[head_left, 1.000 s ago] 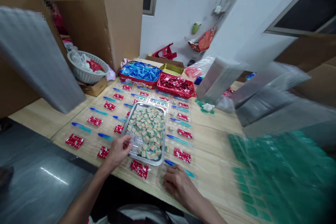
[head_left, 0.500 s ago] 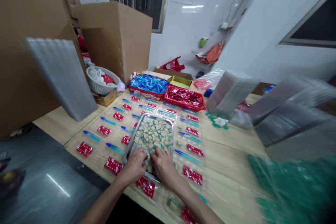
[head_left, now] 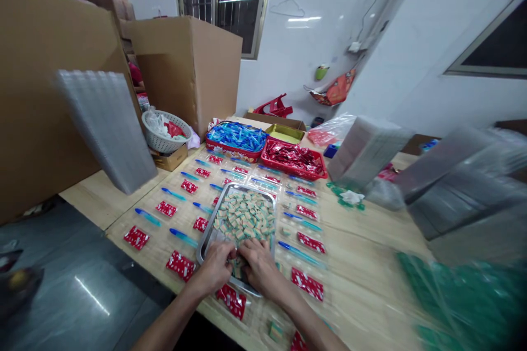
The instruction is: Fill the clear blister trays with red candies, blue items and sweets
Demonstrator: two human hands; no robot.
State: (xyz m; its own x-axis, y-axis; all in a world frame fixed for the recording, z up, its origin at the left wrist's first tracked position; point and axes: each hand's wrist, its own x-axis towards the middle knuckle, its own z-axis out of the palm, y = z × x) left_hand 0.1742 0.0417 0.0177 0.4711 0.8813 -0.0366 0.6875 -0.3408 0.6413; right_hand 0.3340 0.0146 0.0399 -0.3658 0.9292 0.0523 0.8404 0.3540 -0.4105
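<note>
A metal tray (head_left: 201,245) heaped with small beige-and-green blocks (head_left: 246,214) rests on top of clear plastic packs. My left hand (head_left: 220,264) is at the tray's near left part, its fingers curled in over the blocks. Close beside it, my right hand (head_left: 256,263) dips among the blocks with its fingers bent down. The fingertips of both are partly hidden, so what they pinch cannot be made out. Around the tray, clear packs hold blue pens (head_left: 183,237) and red patterned sachets (head_left: 181,265). One pack near my right forearm holds a block (head_left: 275,332).
Behind the tray stand a tin of blue pens (head_left: 236,137) and a red basket of sachets (head_left: 293,158). Stacked clear trays rise at left (head_left: 107,129) and right (head_left: 368,151). A white basket (head_left: 166,132), large cartons (head_left: 218,74) and green plastic (head_left: 465,296) surround the wooden table (head_left: 362,269).
The view has shifted slightly, so everything sits a little lower and to the right. My hands stay over the near end of the tray, now closer together.
</note>
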